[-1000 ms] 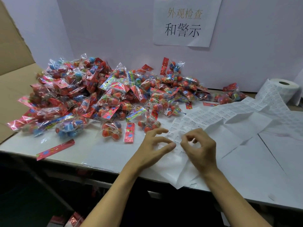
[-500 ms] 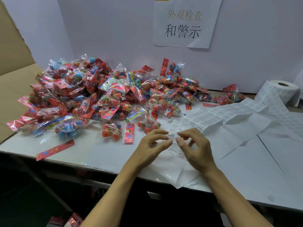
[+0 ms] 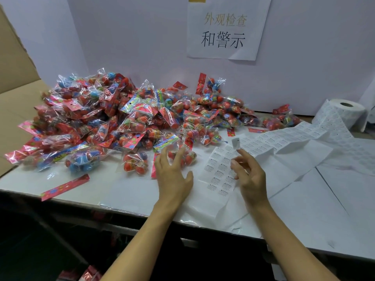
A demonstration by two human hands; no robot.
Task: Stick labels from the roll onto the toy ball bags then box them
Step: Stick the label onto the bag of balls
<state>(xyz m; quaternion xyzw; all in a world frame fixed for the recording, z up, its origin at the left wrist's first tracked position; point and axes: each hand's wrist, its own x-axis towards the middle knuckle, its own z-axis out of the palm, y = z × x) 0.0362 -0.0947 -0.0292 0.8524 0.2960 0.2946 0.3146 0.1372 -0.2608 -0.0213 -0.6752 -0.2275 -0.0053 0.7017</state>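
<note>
A big heap of clear toy ball bags [image 3: 125, 118] with red header cards covers the left half of the white table [image 3: 324, 209]. A label roll [image 3: 348, 110] stands at the far right, and its unrolled label strip [image 3: 223, 171] runs toward me. My right hand [image 3: 248, 175] is raised above the strip with one small white label [image 3: 236, 143] stuck upright on a fingertip. With fingers spread, my left hand [image 3: 172, 175] reaches over a small bag of red balls [image 3: 184, 157] at the heap's near edge.
A cardboard box flap [image 3: 14, 94] rises at the far left. A white backboard with a paper sign [image 3: 225, 27] closes the rear. A loose red header card [image 3: 65, 186] lies near the table's front edge.
My right hand peeled one label off the strip and lifted it. My left hand left the strip and moved left and forward toward the nearest bag, its fingers spreading.
</note>
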